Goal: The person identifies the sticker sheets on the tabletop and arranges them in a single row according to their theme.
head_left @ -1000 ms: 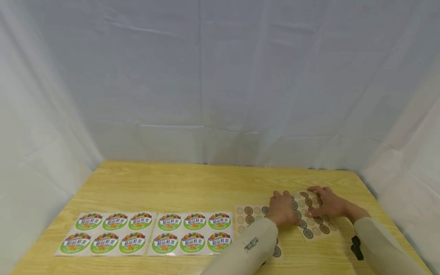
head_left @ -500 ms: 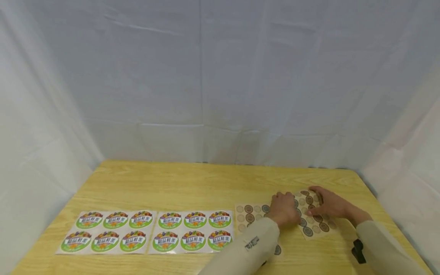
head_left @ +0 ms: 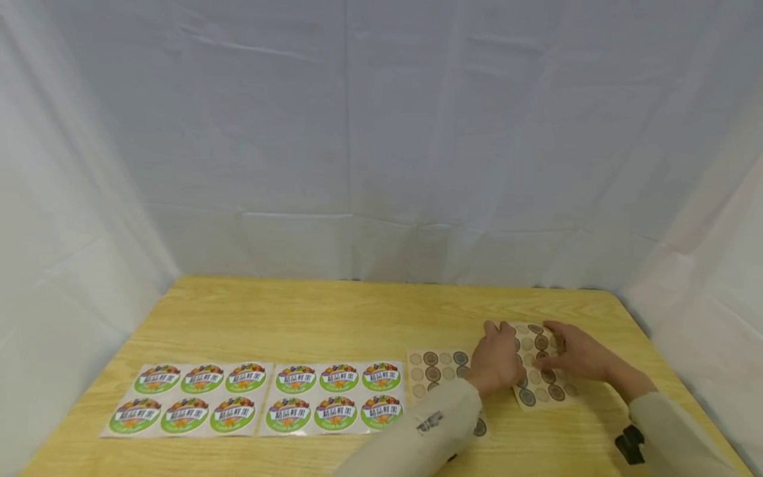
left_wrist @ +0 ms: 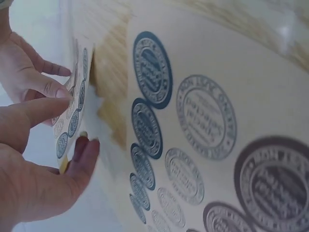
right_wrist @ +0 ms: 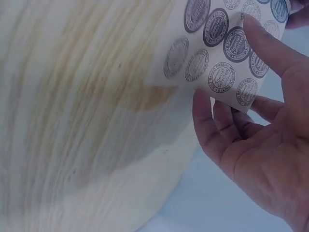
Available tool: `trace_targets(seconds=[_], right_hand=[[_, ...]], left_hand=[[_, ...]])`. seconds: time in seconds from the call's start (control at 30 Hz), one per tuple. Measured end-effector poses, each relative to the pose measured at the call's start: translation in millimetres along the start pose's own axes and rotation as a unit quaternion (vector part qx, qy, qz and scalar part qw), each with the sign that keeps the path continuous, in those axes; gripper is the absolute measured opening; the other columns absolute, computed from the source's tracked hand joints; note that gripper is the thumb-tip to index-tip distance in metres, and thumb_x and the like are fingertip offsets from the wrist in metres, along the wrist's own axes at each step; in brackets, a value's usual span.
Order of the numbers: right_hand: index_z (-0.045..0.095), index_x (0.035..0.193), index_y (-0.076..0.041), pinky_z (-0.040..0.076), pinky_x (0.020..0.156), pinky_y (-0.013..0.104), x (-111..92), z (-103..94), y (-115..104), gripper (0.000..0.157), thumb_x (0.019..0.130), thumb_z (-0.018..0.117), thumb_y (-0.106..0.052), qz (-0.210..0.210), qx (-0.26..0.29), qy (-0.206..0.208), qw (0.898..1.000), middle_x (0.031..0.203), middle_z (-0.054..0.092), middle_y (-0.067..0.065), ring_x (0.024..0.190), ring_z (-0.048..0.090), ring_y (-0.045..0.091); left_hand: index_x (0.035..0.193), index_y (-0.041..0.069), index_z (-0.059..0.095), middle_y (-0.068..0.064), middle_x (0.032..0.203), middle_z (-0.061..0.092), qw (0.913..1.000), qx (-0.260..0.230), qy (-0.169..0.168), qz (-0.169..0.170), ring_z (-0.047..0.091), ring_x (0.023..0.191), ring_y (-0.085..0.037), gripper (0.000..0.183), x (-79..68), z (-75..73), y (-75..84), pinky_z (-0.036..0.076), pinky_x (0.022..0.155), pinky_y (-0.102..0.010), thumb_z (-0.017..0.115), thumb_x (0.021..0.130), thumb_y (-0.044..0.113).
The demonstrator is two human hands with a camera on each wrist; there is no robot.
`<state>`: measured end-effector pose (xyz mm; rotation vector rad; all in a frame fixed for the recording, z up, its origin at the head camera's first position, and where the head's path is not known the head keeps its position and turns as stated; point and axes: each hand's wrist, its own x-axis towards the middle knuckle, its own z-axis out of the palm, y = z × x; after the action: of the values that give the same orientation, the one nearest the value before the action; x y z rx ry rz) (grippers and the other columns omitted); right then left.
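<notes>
A sheet of round "Special Selected" stickers [head_left: 534,377] is held between both hands, raised off the table. My left hand [head_left: 496,358] pinches its left edge between thumb and fingers, as the left wrist view also shows. On the opposite edge, my right hand [right_wrist: 270,145] has its thumb on the printed face and its fingers behind. The stickers are dark brown, blue and pale outlined ones. A similar sheet of round stickers [head_left: 432,372] lies flat on the table to the left, partly hidden under the left forearm; the left wrist view shows it close up.
Two sheets of larger oval-looking fruit labels, a left one [head_left: 173,429] and a right one [head_left: 318,430], lie side by side on the wooden table [head_left: 334,311]. White sheeting [head_left: 381,165] surrounds the table at the back and sides. A black object [head_left: 630,445] is at the right cuff.
Both hands have shifted slightly, the right one a little to the right. The held sheet has turned somewhat straighter between them. Both hands keep their grip.
</notes>
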<state>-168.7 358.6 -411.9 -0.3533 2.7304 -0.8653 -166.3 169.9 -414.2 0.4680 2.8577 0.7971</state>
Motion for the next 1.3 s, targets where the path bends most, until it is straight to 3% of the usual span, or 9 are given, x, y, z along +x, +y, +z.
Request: trace_targets(seconds=[0.23, 0.33, 0.4, 0.47, 0.5, 0.7, 0.8, 1.07, 1.3], right_hand=[[0.021, 0.141, 0.018, 0.044, 0.086, 0.056, -12, -4.1, -10, 0.092, 0.088, 0.068, -0.04, -0.002, -0.002, 0.007, 1.0, 0.136, 0.031, 0.041, 0.117, 0.043, 0.051], [0.021, 0.142, 0.017, 0.049, 0.072, 0.042, -17, -3.8, -16, 0.089, 0.088, 0.068, -0.036, -0.007, 0.023, 0.009, 1.0, 0.107, 0.053, 0.03, 0.088, 0.058, 0.033], [0.021, 0.142, 0.017, 0.045, 0.061, 0.034, -21, -1.8, -21, 0.086, 0.089, 0.068, -0.032, -0.013, 0.046, 0.01, 0.999, 0.086, 0.051, 0.017, 0.067, 0.051, 0.019], [0.021, 0.143, 0.015, 0.038, 0.053, 0.031, -24, 1.6, -25, 0.084, 0.09, 0.068, -0.029, -0.017, 0.063, 0.007, 0.998, 0.078, 0.041, 0.008, 0.056, 0.036, 0.013], [0.022, 0.144, 0.014, 0.037, 0.052, 0.031, -25, 3.7, -27, 0.083, 0.09, 0.068, -0.029, -0.018, 0.068, 0.006, 0.998, 0.082, 0.043, 0.012, 0.054, 0.035, 0.014], [0.029, 0.144, 0.009, 0.043, 0.066, 0.036, -32, 16.2, -31, 0.077, 0.091, 0.066, -0.032, -0.022, 0.054, -0.009, 0.998, 0.131, 0.037, 0.033, 0.091, 0.048, 0.029], [0.03, 0.144, 0.009, 0.043, 0.067, 0.037, -33, 21.1, -30, 0.076, 0.091, 0.066, -0.032, -0.026, 0.052, -0.019, 0.998, 0.129, 0.039, 0.031, 0.095, 0.047, 0.031], [0.029, 0.144, 0.01, 0.036, 0.058, 0.032, -34, 33.0, -27, 0.079, 0.089, 0.068, -0.031, -0.023, 0.053, -0.018, 0.998, 0.119, 0.041, 0.026, 0.075, 0.038, 0.022], [0.028, 0.145, 0.01, 0.041, 0.067, 0.036, -33, 39.5, -27, 0.083, 0.088, 0.069, -0.034, -0.017, 0.023, -0.006, 1.0, 0.128, 0.036, 0.034, 0.087, 0.046, 0.025]], left_hand=[[0.135, 0.01, 0.047, -0.007, 0.121, 0.043, 0.9973, -0.072, -0.013, 0.002, 0.05, 0.067, -0.014, 0.059, -8.5, -14.1, -2.5, 0.044, 0.057, -0.025, 0.073, 0.082, 0.016], [0.136, 0.01, 0.048, -0.007, 0.119, 0.044, 0.9951, -0.097, -0.021, -0.008, 0.049, 0.069, -0.016, 0.058, -13.0, -18.1, -7.0, 0.043, 0.058, -0.027, 0.072, 0.083, 0.016], [0.133, 0.009, 0.051, -0.007, 0.113, 0.045, 0.9948, -0.099, -0.023, -0.01, 0.047, 0.068, -0.016, 0.056, -16.1, -20.0, -9.9, 0.042, 0.057, -0.028, 0.072, 0.083, 0.017], [0.131, 0.007, 0.053, -0.007, 0.108, 0.046, 0.995, -0.095, -0.024, -0.013, 0.047, 0.069, -0.016, 0.055, -19.8, -22.4, -11.8, 0.043, 0.057, -0.028, 0.074, 0.082, 0.019], [0.129, 0.007, 0.054, -0.007, 0.106, 0.046, 0.9957, -0.088, -0.024, -0.013, 0.047, 0.069, -0.017, 0.053, -21.6, -23.3, -12.8, 0.043, 0.057, -0.028, 0.074, 0.082, 0.02], [0.116, 0.006, 0.059, -0.008, 0.099, 0.045, 0.9973, -0.047, -0.054, -0.011, 0.047, 0.066, -0.018, 0.046, -32.8, -25.8, -18.7, 0.044, 0.056, -0.029, 0.077, 0.078, 0.022], [0.11, 0.006, 0.06, -0.008, 0.096, 0.044, 0.9972, -0.026, -0.071, -0.005, 0.046, 0.066, -0.018, 0.041, -37.4, -24.9, -21.5, 0.043, 0.055, -0.028, 0.076, 0.076, 0.022], [0.1, 0.006, 0.062, -0.007, 0.091, 0.044, 0.9977, -0.003, -0.067, -0.015, 0.044, 0.066, -0.017, 0.034, -37.5, -22.9, -24.4, 0.042, 0.054, -0.027, 0.077, 0.074, 0.022], [0.099, 0.006, 0.063, -0.006, 0.089, 0.044, 0.9977, 0.012, -0.065, -0.014, 0.043, 0.065, -0.017, 0.033, -37.0, -22.1, -25.3, 0.042, 0.053, -0.027, 0.078, 0.074, 0.022]])
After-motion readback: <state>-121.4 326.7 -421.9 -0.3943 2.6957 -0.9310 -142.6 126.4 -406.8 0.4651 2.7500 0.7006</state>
